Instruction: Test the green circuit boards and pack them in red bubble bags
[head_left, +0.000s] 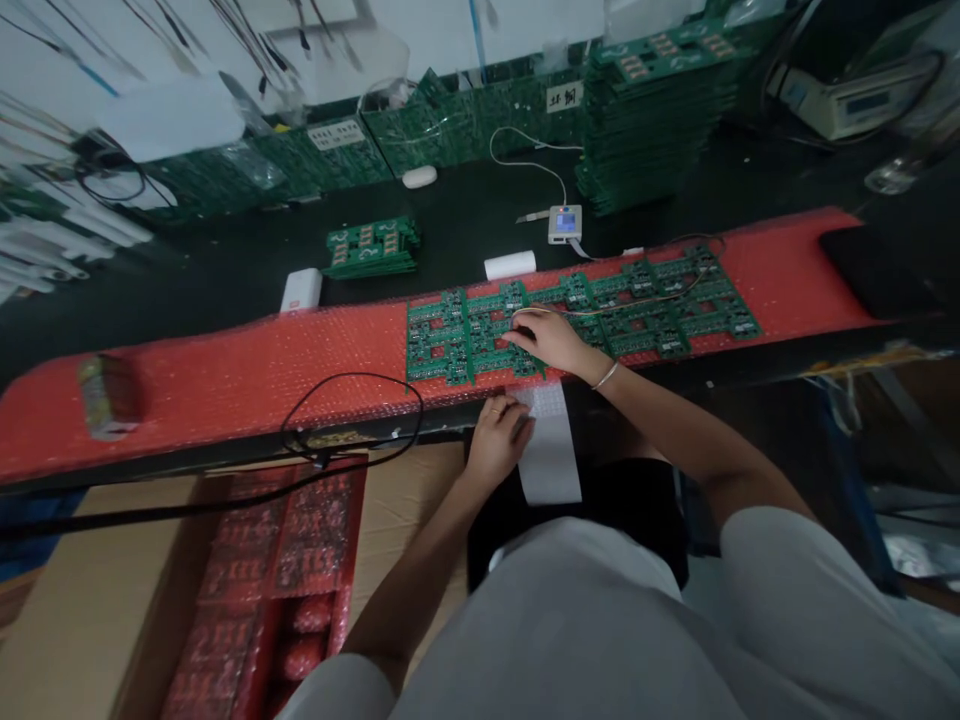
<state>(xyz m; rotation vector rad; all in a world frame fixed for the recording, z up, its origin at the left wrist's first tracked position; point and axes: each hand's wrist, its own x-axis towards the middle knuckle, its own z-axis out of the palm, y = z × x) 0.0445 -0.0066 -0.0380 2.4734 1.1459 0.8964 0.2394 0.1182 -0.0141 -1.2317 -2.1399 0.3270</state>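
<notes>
On red bubble wrap (225,370) lie several joined green circuit boards (645,315). My right hand (551,340) is above the boards' left-middle part, fingers pinched on the end of a thin cable (615,308). That cable runs over the boards to the right; its tip is hidden by my fingers. At the table's front edge my left hand (499,438) is closed, its fingers curled against the upper left edge of a white paper strip (551,455), which hangs down over my lap. A small white box with a lit screen (565,223) stands behind the boards.
A small stack of boards (371,250) and a tall stack (660,130) stand behind. A white roll (510,265) lies near the wrap. A black cable (352,460) loops over the front edge. Below left is an open carton (97,600) with red bubble-wrapped packs.
</notes>
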